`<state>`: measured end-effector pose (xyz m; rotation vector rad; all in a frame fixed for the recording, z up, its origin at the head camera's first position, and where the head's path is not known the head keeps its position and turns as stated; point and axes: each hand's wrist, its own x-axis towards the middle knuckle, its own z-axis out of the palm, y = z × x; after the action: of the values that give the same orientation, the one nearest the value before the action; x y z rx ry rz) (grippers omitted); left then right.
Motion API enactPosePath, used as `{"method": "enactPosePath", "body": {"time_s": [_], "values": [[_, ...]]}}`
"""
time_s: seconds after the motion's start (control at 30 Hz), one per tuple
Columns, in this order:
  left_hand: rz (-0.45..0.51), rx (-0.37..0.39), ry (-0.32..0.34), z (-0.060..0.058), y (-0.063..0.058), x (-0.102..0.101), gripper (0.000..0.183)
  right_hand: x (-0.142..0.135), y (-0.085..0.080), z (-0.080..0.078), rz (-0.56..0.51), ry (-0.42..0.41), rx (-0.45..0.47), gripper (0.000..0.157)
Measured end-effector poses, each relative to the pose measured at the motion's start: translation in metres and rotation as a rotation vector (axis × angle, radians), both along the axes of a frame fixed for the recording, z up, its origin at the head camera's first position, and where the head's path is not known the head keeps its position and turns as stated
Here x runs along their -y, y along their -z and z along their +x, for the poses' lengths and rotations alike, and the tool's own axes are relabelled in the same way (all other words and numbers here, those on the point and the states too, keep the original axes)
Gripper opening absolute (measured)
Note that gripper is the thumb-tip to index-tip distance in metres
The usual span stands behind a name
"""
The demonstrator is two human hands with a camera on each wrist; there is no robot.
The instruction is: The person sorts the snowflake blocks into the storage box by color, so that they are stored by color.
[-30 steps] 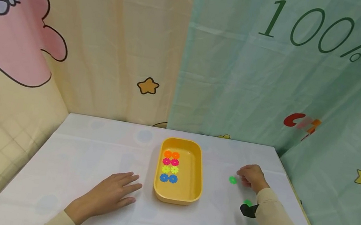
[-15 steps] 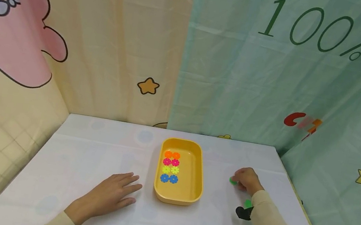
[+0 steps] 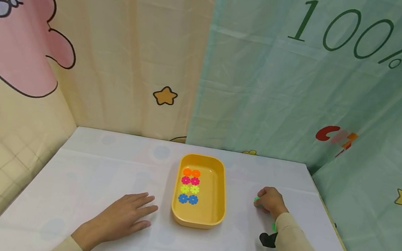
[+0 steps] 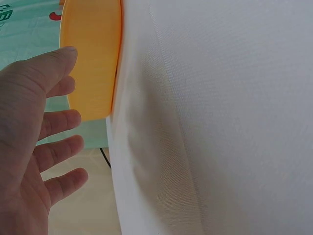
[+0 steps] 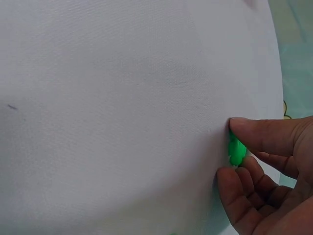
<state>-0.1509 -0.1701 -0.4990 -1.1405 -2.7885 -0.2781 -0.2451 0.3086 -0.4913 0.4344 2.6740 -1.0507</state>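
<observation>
On the right of the table my right hand [image 3: 271, 200] pinches a green notched, flower-shaped plastic disc [image 5: 236, 151] between thumb and fingers, close over the white cloth. Most of that disc is hidden by the fingers in the head view. A second green disc [image 3: 274, 227] lies nearer me, partly covered by the right sleeve and a black strap end. My left hand [image 3: 123, 214] is spread with relaxed fingers left of the yellow tray [image 3: 212, 197], holding nothing. Along the tray's left side sit pairs of orange [image 3: 191, 172], pink [image 3: 190, 181], yellow [image 3: 189, 189] and blue discs [image 3: 188, 199].
A white patterned cloth [image 3: 114, 151] covers the table. Printed curtains [image 3: 150, 47] rise behind its far edge and at both sides. The tray stands mid-table between the two hands, with its low rim facing up.
My right hand has come down and slightly left onto the farther green disc and now pinches it. The left hand and the tray have stayed in place.
</observation>
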Motion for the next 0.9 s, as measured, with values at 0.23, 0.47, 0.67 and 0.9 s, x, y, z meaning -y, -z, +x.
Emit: {"method": "enactPosePath", "body": {"time_s": [0.23,0.47,0.67,0.9], "values": [[0.001,-0.006,0.001,0.0004,-0.0016,-0.0001,0.046,-0.0003,0.0003,0.0024,-0.005,0.001,0.011,0.025],[0.012,-0.007,0.005,0.0006,-0.0022,0.0001,0.046,0.0010,-0.0024,0.0048,0.001,0.007,0.009,0.020],[0.014,-0.018,0.010,-0.0007,-0.0017,0.0003,0.045,0.0030,-0.0047,0.0061,0.044,0.001,0.017,0.019],[0.021,-0.047,0.027,-0.0024,-0.0007,0.0000,0.043,0.0063,-0.0077,0.0076,0.088,0.010,0.038,0.018]]}}
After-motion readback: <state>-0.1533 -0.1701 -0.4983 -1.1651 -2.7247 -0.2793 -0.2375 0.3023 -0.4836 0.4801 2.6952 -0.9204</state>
